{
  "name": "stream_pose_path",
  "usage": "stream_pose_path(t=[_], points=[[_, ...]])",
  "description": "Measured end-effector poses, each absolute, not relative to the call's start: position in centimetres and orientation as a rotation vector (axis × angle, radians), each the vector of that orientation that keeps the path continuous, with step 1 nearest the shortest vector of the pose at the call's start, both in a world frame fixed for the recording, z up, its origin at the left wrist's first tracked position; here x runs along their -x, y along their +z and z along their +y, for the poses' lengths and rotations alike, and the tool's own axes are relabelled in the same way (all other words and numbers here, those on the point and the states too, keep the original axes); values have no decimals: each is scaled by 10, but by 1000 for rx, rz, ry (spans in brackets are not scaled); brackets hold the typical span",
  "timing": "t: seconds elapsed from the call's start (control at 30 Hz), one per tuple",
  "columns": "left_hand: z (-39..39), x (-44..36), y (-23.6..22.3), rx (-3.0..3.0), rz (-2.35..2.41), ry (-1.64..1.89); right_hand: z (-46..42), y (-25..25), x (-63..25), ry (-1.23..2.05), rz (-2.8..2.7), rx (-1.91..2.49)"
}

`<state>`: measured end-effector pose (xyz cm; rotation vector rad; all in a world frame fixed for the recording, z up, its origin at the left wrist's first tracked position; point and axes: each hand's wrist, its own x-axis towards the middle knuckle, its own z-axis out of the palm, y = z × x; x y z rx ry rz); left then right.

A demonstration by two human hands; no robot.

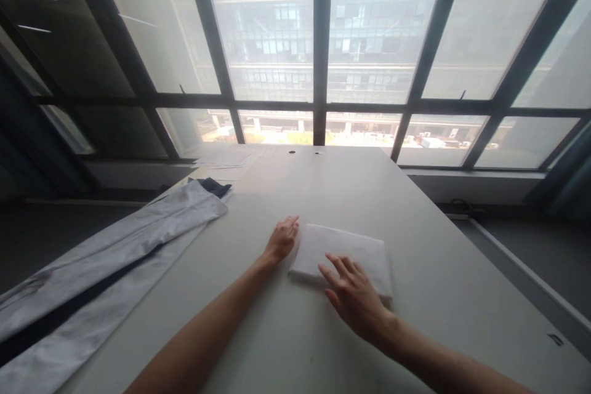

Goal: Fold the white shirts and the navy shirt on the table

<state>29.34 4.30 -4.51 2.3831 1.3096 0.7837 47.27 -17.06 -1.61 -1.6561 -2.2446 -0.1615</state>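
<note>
A folded white cloth lies flat on the white table in front of me, shaped into a neat rectangle. My left hand rests on the tabletop just beside the cloth's left edge, fingers stretched forward; whether it touches the cloth I cannot tell. Over the near right part of the cloth is my right hand, palm down with its fingers spread. Nothing is gripped in either hand. The right hand and wrist hide part of the cloth's near edge.
Along the table's left edge lies a long grey-and-dark fabric. Several sheets of paper sit at the far left end. Two small holes pierce the far tabletop. Large windows stand beyond, with dark curtains at both sides.
</note>
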Motion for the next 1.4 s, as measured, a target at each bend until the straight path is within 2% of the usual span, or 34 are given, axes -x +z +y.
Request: stream_pose_path(t=[0.17,0.5,0.63,0.9,1.4], points=[[41,-290,-45,-2363,1289,857,-150,-17,-475,-146,-2294,1724],[41,-297,-45,-2515,1338,709,-75,-26,-635,-240,-1947,2099],[42,-295,-48,-2541,1335,712,-48,-33,-656,-327,-1630,2297],[45,-294,-53,-2600,1330,661,-33,-66,-641,-29,-1593,2463],[45,-294,-50,-2638,1347,642,67,-37,-776,196,-1660,2429]])
